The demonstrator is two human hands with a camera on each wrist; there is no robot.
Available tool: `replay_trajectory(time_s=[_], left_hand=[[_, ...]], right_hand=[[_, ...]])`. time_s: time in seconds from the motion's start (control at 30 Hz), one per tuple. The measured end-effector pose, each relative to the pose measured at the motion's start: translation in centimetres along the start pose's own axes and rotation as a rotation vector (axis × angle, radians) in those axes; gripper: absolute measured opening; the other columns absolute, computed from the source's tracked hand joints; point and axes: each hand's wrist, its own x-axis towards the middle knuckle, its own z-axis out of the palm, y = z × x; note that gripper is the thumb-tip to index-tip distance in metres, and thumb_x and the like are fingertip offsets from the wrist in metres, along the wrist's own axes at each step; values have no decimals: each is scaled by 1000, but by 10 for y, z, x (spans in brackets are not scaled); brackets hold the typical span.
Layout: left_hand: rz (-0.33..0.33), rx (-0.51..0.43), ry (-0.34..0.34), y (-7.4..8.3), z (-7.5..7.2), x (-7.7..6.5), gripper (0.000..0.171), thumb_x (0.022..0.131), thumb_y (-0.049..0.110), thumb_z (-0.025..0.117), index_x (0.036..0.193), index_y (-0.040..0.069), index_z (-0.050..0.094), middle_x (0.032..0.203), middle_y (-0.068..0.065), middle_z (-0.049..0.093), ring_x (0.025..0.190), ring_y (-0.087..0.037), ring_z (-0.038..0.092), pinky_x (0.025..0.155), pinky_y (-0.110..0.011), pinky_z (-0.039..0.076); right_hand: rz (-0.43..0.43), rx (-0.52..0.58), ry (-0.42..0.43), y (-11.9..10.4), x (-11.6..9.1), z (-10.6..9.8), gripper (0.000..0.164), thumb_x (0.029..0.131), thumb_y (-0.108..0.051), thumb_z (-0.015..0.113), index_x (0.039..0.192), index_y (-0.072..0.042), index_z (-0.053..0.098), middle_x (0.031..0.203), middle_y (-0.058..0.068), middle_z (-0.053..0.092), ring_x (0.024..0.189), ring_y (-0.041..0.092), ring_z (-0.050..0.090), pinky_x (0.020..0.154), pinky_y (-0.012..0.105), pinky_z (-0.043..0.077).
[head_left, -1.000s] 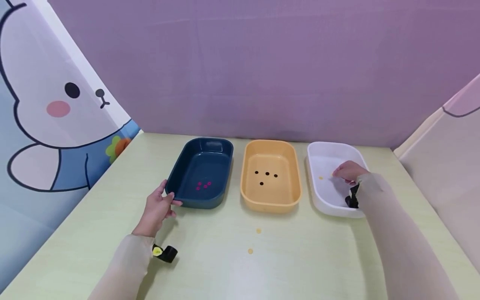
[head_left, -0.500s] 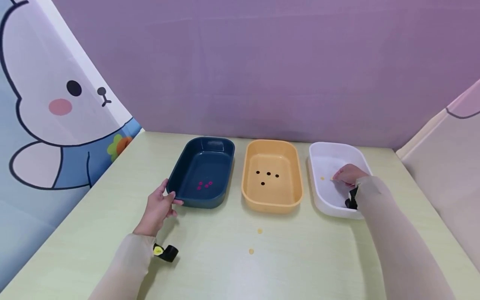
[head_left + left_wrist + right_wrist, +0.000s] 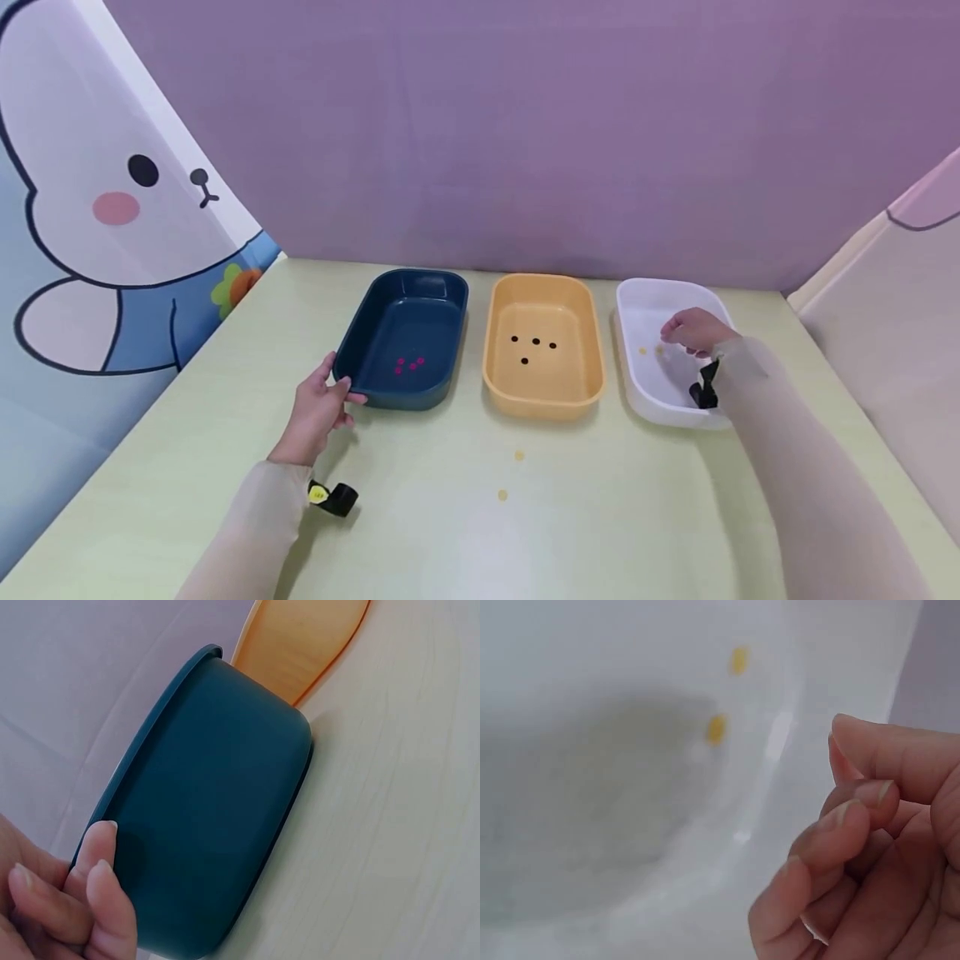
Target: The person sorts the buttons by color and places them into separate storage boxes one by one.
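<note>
My left hand (image 3: 311, 412) grips the near-left corner of the dark blue tray (image 3: 412, 321); in the left wrist view its fingers lie against the tray's outer wall (image 3: 202, 795). Small pink rings (image 3: 413, 366) lie inside that tray. Over the white tray (image 3: 637, 292) hovers my right hand (image 3: 697, 331), its fingers loosely curled with nothing visible between them. Two small yellow discs, one farther left (image 3: 642, 352) and one nearer the hand (image 3: 660, 350), rest on the white tray's floor. The right wrist view shows both discs blurred, apart from the fingertips.
Between the other trays stands an orange-yellow tray (image 3: 543, 392) with several black pieces (image 3: 536, 342) inside. Two more yellow discs lie on the table in front, one farther back (image 3: 519, 456) and one nearer (image 3: 502, 495). A purple cloth (image 3: 480, 142) hangs behind.
My right hand has lifted from the white tray's floor, leaving a second yellow disc lying beside the first. The left hand has stayed at the blue tray's corner.
</note>
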Motion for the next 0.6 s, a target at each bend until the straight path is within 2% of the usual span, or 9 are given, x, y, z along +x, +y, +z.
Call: replay_trajectory(time_s=[0.27, 0.43, 0.6], left_hand=[[4, 9, -3, 0, -1, 0, 62, 104, 9, 36, 154, 12, 0, 65, 8, 65, 41, -7, 45, 44, -19, 41], [14, 8, -7, -1, -1, 1, 62, 104, 9, 36, 154, 11, 0, 65, 8, 65, 41, -7, 44, 44, -20, 41], [12, -1, -5, -1, -1, 2, 63, 104, 8, 37, 155, 12, 0, 64, 8, 64, 40, -7, 42, 43, -20, 41]], right_hand=[[-147, -63, 28, -41, -11, 10, 24, 87, -11, 63, 103, 6, 60, 65, 0, 48, 52, 11, 43, 50, 24, 36], [-277, -63, 32, -65, -28, 17, 24, 86, -11, 67, 104, 5, 63, 69, 3, 57, 56, 15, 49, 53, 27, 40], [-401, -79, 35, -84, -43, 28, 21, 85, -9, 70, 103, 3, 68, 67, 1, 57, 58, 10, 48, 55, 25, 39]])
